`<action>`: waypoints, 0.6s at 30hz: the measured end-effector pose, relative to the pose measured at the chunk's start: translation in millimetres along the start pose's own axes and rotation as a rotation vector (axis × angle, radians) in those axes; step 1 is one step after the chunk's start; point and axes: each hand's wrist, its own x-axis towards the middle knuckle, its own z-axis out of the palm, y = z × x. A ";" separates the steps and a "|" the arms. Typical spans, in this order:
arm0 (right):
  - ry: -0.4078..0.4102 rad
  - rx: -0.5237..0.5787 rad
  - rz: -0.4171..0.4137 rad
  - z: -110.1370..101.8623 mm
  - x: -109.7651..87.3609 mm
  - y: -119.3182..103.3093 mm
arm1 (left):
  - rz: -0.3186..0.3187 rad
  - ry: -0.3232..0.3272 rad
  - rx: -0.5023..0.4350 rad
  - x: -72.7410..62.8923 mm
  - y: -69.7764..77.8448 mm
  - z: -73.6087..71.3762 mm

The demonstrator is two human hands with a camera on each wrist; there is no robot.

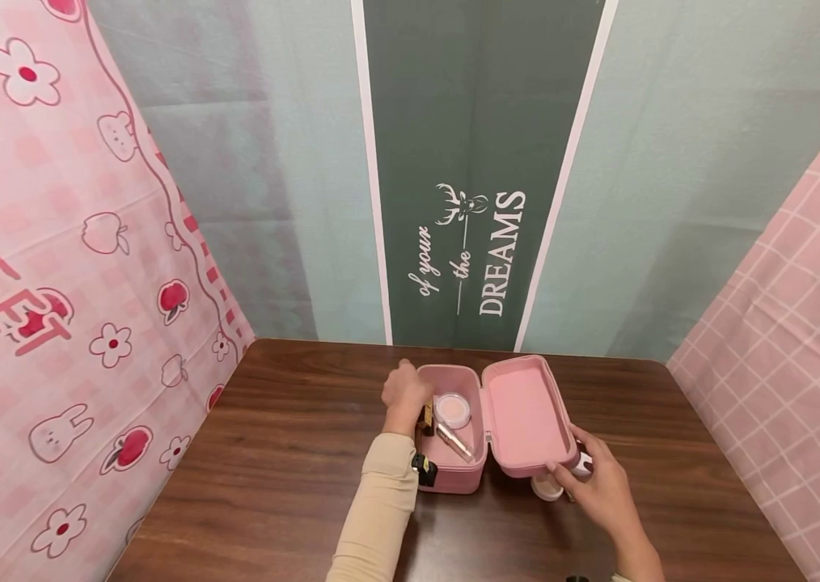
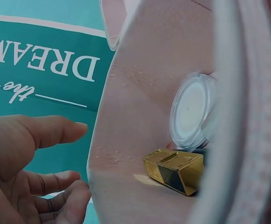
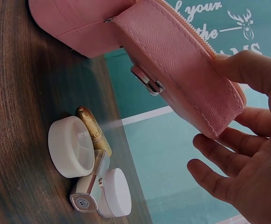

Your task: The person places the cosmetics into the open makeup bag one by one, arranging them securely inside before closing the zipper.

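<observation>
A pink zippered cosmetic case stands on the table with its lid swung out to the right. My right hand holds the lid's near right corner, thumb on the zipper edge and fingers beneath. My left hand is at the case's far left rim, its fingers loosely bent beside the wall with nothing held; whether they touch it I cannot tell. Inside the case lie a round clear-rimmed compact, a slim shiny tube and a gold and black squarish item.
Under the raised lid, the table holds a white round jar, a gold tube, a clear-ended squarish tube and another white round container. Fabric hangings stand behind and at both sides.
</observation>
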 end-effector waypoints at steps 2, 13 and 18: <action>-0.003 0.001 0.000 -0.4 0.2 0.3 | -0.004 -0.003 0.005 0.9 -0.4 0.2; 0.121 -0.003 -0.058 5.4 -9.1 -6.3 | 0.315 0.027 -0.196 -3.8 -29.2 -2.9; 0.347 0.050 -0.042 14.0 -23.3 -12.0 | 0.450 -0.003 -0.375 -7.1 -53.8 1.9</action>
